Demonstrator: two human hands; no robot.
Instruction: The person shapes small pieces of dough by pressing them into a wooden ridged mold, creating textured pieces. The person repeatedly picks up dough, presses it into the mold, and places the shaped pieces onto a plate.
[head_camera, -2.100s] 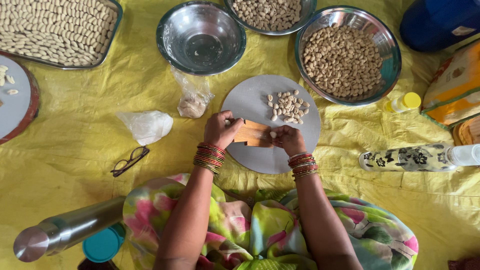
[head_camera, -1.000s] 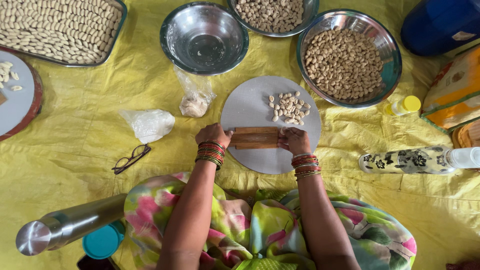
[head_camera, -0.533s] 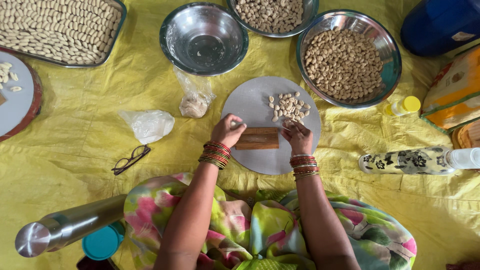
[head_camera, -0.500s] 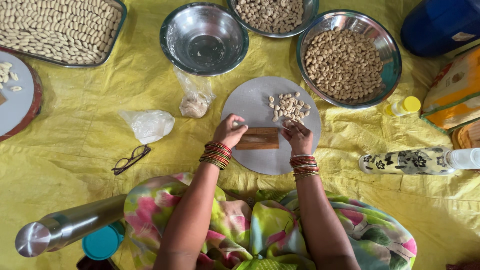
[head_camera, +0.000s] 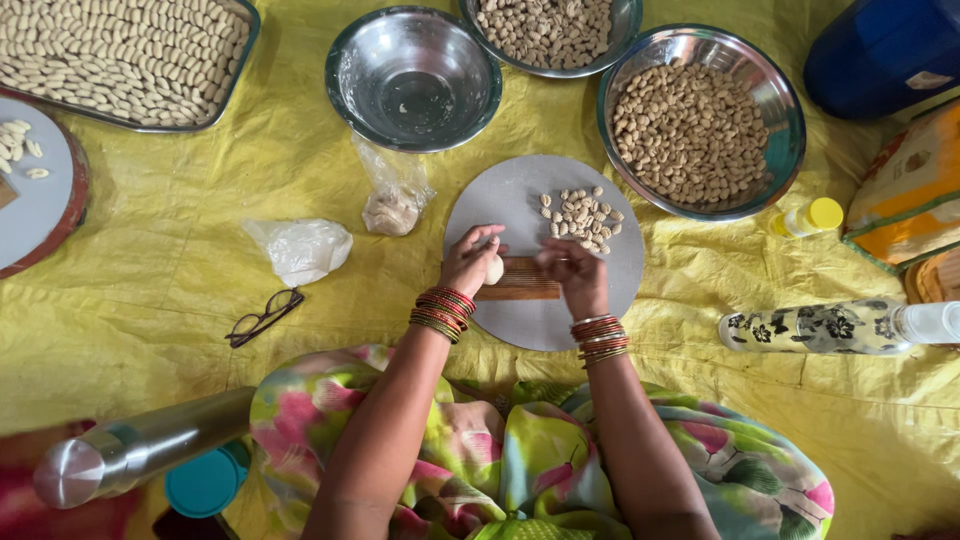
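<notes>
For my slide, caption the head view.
Left hand presses pale dough piece on ridged wooden comb over round grey board.

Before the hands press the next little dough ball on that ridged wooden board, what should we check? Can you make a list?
1. Dough ball in the left hand: ok, pinched at the fingertips.
2. Ridged wooden board lying flat on the round grey board: ok.
3. Right hand steadying the ridged board: ok, resting on its right end.
4. Ridges free of leftover dough: cannot tell, too small to see.
5. Space for a new piece beside the shaped pieces: ok, bare grey board around them.
6. Empty steel bowl clear of the hands: ok.
</notes>
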